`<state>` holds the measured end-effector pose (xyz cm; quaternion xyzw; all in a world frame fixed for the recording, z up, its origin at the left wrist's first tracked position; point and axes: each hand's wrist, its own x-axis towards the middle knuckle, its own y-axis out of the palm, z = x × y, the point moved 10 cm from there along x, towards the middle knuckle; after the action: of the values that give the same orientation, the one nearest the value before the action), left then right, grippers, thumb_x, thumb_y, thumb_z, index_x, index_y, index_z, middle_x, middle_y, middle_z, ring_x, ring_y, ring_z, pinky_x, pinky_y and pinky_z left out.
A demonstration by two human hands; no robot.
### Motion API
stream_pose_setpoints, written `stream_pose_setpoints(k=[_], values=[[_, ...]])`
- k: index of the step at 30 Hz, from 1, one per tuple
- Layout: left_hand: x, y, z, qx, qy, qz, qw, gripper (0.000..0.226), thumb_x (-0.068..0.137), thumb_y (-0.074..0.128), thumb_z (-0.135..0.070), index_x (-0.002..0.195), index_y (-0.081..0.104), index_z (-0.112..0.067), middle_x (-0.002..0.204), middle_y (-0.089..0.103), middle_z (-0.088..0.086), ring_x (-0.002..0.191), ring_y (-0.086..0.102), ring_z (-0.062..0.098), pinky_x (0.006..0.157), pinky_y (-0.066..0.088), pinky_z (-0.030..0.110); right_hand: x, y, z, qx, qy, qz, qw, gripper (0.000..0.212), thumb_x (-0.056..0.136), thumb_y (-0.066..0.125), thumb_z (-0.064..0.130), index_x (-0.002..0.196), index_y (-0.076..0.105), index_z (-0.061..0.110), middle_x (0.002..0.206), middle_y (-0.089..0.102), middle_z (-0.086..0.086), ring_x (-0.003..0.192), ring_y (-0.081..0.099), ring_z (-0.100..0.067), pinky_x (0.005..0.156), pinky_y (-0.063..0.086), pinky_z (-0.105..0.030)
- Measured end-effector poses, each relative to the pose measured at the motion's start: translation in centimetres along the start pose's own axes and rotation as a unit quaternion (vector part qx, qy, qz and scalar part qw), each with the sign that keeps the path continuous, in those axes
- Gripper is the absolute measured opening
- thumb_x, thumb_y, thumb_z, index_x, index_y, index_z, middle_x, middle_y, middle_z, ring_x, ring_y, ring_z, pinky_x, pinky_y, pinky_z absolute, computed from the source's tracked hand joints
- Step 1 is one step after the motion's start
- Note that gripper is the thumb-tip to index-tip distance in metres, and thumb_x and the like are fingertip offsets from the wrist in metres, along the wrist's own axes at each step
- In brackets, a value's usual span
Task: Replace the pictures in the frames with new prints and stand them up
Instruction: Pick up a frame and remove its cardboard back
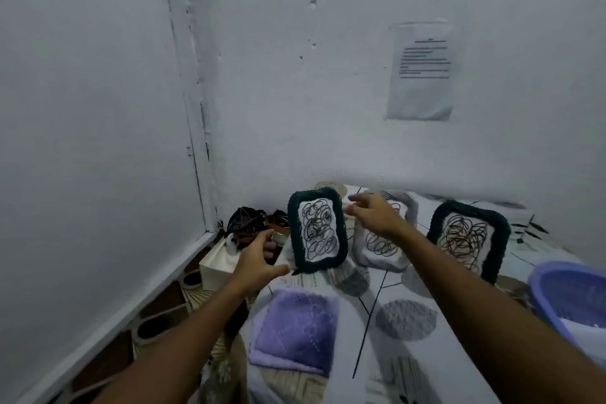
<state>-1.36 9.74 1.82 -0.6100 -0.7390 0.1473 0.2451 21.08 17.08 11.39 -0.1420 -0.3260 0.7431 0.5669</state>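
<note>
Hands Letting Go of a Standing Frame

Hands are reaching out over a bed point(426, 298) with a spotted sheet. The left hand point(259, 259) is sitting low, just beside the bottom left corner of the near green frame point(316, 229). Its fingers are spread and are not gripping anything. The right hand point(373, 213) is hanging near the top right corner of that frame, fingers loose and holding nothing.

This frame is standing tall between the two hands, with its long side going up and down. It is leaning a little. The left hand looks closer to it, maybe almost touching, but that is hard to tell. If the frame tips, the left hand is probably the one to catch it.

Counting the frames, three are showing. Two are green: the near one and a far green frame point(472, 236) on the right. One white frame point(383, 239) is standing behind the right hand. All three are holding a scribble picture.

One purple cloth point(295, 331) is lying near the person, and one purple basin point(570, 298) is sitting at the right edge.
</note>
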Motion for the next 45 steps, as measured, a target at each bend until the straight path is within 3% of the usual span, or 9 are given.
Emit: stream_pose_setpoints(k=[4,8,13,19,28,32,36,41,45], values=[[2.3,2.5,2.6,0.004,-0.029,0.029,0.999,0.121,0.059,0.092,-0.025,0.152,0.015,-0.022,0.126,0.05,0.003,0.114,0.048,0.017,0.092,0.044,0.028,5.0,-0.3,1.3,-0.029,-0.028,0.013,0.999,0.048,0.093,0.059,0.025,0.138,0.049,0.01,0.139,0.051,-0.015,0.127,0.049,-0.028,0.1,0.038,-0.036],[5.0,4.3,4.4,0.011,-0.025,0.031,0.999,0.137,0.049,0.094,-0.038,0.153,0.004,-0.031,0.121,0.056,0.001,0.113,0.054,0.019,0.095,0.05,0.041,9.8,1.0,1.4,-0.113,-0.054,0.057,0.99,0.046,0.093,0.06,0.024,0.137,0.051,0.016,0.142,0.05,-0.012,0.129,0.047,-0.024,0.1,0.035,-0.029],[6.6,4.9,4.4,-0.063,-0.009,0.009,0.998,0.131,0.057,0.092,-0.01,0.149,0.005,-0.043,0.106,0.055,0.005,0.088,0.058,0.013,0.067,0.052,0.019,13.6,3.5,-0.1,-0.195,-0.054,0.13,0.971,0.051,0.091,0.063,0.025,0.139,0.049,0.017,0.142,0.05,-0.009,0.13,0.047,-0.024,0.107,0.035,-0.035],[7.1,5.8,3.7,-0.101,0.035,0.028,0.994,0.118,0.065,0.083,0.005,0.147,0.01,-0.038,0.096,0.062,0.011,0.076,0.067,0.008,0.065,0.054,0.02,15.1,4.5,-0.8,-0.122,-0.018,0.182,0.976,0.029,0.09,0.063,0.01,0.119,0.065,0.008,0.104,0.065,-0.012,0.094,0.06,-0.025,0.086,0.055,-0.043],[6.9,3.8,1.5,-0.097,0.063,0.047,0.992,0.115,0.067,0.082,0.004,0.143,0.009,-0.042,0.07,0.066,-0.006,0.07,0.064,0.007,0.07,0.053,0.023,12.7,1.7,1.7,-0.016,-0.037,0.137,0.99,0.029,0.087,0.067,0.012,0.115,0.065,0.004,0.1,0.065,-0.013,0.087,0.063,-0.025,0.069,0.057,-0.034],[5.9,2.4,-2.0,-0.081,0.09,0.086,0.989,0.117,0.066,0.084,0.0,0.151,0.009,-0.028,0.072,0.068,-0.009,0.073,0.064,0.01,0.073,0.053,0.026,9.8,-1.4,3.3,0.026,-0.035,0.117,0.992,0.025,0.086,0.068,0.012,0.111,0.067,0.007,0.099,0.066,-0.015,0.084,0.062,-0.026,0.077,0.056,-0.043],[3.8,2.2,-6.2,-0.073,0.106,0.122,0.984,0.116,0.065,0.082,0.008,0.15,0.011,-0.028,0.063,0.064,-0.013,0.066,0.062,0.004,0.069,0.052,0.024,5.2,-5.0,4.1,0.064,-0.028,0.092,0.993,0.024,0.088,0.065,0.01,0.111,0.065,0.004,0.093,0.065,-0.014,0.075,0.06,-0.02,0.069,0.055,-0.034],[0.1,3.7,-10.5,-0.056,0.133,0.174,0.974,0.119,0.064,0.085,0.002,0.154,0.014,-0.029,0.078,0.07,0.012,0.076,0.068,0.028,0.077,0.058,0.04,-0.6,-8.7,3.1,0.083,-0.004,0.058,0.995,0.024,0.088,0.066,0.012,0.111,0.066,0.006,0.095,0.066,-0.015,0.074,0.061,-0.019,0.071,0.055,-0.035],[-2.3,5.3,-12.3,-0.055,0.128,0.189,0.972,0.119,0.064,0.083,0.007,0.153,0.014,-0.03,0.08,0.065,0.021,0.074,0.066,0.022,0.078,0.058,0.043,-4.6,-10.7,2.3,0.096,0.011,0.039,0.995,0.022,0.087,0.066,0.012,0.109,0.067,0.007,0.098,0.066,-0.017,0.079,0.062,-0.021,0.082,0.054,-0.044]])
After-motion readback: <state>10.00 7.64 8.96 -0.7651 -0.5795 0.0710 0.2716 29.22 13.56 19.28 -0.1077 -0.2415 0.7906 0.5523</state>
